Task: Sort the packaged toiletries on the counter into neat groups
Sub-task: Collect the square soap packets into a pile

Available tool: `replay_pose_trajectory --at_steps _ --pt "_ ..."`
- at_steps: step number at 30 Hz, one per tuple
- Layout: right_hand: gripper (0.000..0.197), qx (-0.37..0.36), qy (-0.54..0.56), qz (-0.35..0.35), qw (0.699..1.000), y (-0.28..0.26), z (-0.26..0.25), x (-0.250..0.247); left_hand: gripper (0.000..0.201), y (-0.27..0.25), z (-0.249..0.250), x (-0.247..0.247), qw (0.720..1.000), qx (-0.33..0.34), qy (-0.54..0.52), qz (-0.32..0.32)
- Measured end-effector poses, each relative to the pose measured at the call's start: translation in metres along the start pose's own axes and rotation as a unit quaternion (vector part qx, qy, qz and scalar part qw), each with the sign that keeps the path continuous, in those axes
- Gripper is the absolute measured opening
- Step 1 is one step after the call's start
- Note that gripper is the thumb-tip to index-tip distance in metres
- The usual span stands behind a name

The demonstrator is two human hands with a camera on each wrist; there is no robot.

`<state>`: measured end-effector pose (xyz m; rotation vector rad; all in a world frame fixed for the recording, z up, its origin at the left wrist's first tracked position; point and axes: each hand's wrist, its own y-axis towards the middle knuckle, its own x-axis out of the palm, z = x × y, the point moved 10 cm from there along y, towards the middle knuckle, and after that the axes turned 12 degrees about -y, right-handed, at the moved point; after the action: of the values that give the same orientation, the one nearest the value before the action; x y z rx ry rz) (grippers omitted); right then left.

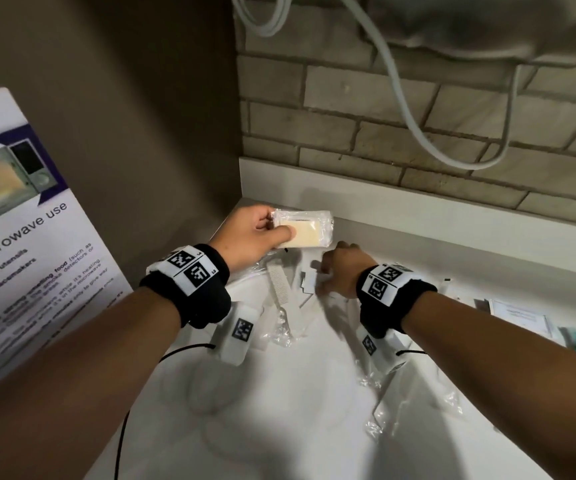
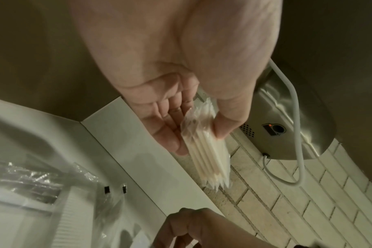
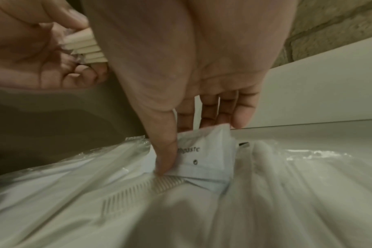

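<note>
Both hands were loaded over the slippery wrappers on the surface (image 1: 314, 393).
The left hand (image 1: 252, 237) pinched a stack of soap packets (image 1: 302, 227); the right hand (image 3: 191, 83) pinched toothpaste sachets (image 3: 204, 156) (several at once), so one beneath the fingers (image 3: 166, 151) could slide loose.

dim, warm indoor light | glare on white counter (image 1: 314, 393) | forearm shadows across it | wrist views soft, motion-blurred at plastic wrappers (image 3: 287, 193) | wide-angle bending at edges
</note>
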<state>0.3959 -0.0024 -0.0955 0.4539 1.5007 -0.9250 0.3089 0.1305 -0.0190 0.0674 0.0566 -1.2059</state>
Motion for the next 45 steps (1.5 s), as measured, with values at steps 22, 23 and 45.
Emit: replay_pose_trajectory --at_steps 22,23,45 --pt "0.025 -0.024 0.137 -0.043 0.989 -0.257 0.102 0.032 0.021 -0.047 0.003 0.245 0.978 -0.045 0.106 -0.174" --pt "0.025 -0.009 0.142 -0.038 0.989 -0.27 0.118 0.032 0.021 -0.052 -0.001 0.263 0.975 -0.051 0.114 -0.186" --pt "0.03 0.006 0.182 0.03 0.983 -0.298 0.264 0.032 0.018 -0.068 -0.076 0.369 0.94 -0.256 0.133 -0.18"
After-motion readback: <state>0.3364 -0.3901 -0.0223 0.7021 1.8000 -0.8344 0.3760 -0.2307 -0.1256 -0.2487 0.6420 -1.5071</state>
